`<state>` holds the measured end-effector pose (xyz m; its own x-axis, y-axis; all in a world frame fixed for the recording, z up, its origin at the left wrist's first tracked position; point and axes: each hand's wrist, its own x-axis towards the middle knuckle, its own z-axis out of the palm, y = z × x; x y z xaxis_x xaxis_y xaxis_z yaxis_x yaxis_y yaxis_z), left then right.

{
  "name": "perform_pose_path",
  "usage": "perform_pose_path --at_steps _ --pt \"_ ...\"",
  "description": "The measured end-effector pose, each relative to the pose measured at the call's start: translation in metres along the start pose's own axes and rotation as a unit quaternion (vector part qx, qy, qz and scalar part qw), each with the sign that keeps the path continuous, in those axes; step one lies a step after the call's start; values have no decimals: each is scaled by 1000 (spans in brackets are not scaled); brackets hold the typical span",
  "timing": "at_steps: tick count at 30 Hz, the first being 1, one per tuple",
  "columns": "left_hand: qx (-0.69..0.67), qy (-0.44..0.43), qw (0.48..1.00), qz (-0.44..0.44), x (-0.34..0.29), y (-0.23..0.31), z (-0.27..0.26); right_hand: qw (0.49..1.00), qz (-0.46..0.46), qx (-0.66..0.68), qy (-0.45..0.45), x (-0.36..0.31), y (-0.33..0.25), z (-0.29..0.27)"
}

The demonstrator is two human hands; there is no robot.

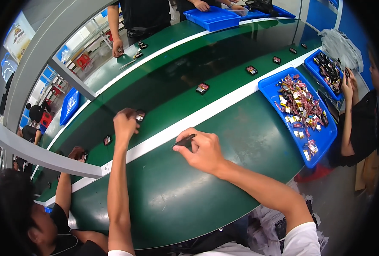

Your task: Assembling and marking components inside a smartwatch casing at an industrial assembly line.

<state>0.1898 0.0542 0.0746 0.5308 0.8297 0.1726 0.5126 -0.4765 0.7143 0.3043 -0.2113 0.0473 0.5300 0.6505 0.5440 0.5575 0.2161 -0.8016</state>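
Observation:
Over the dark green conveyor belt [172, 100], my left hand [125, 123] has its fingers closed on a small black device with a shiny face [140, 115]. My right hand [203, 150] is above the green worktop, just on the near side of the white rail [227, 102]. Its thumb and fingers pinch a slim black object [184, 142] whose exact kind I cannot make out. On the belt, a similar small black and red device [202, 88] lies beyond my right hand. Another small device [107, 140] rests to the left of my left wrist.
A blue tray [276, 112] of small battery-like parts stands at right; a second blue tray [313, 64] holds black pieces beside a co-worker's hands [348, 85]. A grey metal frame [25, 55] arches over the left. Another co-worker [40, 213] reaches in at lower left.

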Motion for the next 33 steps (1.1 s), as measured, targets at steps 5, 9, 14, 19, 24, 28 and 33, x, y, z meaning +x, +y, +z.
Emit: perform_pose_path --at_steps 5,9,14,19,24,28,33 --pt "236 118 950 166 22 21 10 999 -38 22 29 1 3 7" --pt "-3 -177 982 60 29 88 73 998 -33 30 42 0 9 4" --pt "-28 -203 978 31 44 112 127 1000 11 7 -13 -1 -4 -3" --pt "83 -149 984 55 56 106 141 1000 7 10 -15 1 -7 0" --pt "-76 -163 983 34 24 112 114 1000 8 21 -9 1 -5 0" --pt "-177 -185 965 54 -22 133 69 1000 8 11 -4 1 -3 -3" --pt "-285 -232 928 55 -81 158 9 999 29 8 11 2 -2 1"
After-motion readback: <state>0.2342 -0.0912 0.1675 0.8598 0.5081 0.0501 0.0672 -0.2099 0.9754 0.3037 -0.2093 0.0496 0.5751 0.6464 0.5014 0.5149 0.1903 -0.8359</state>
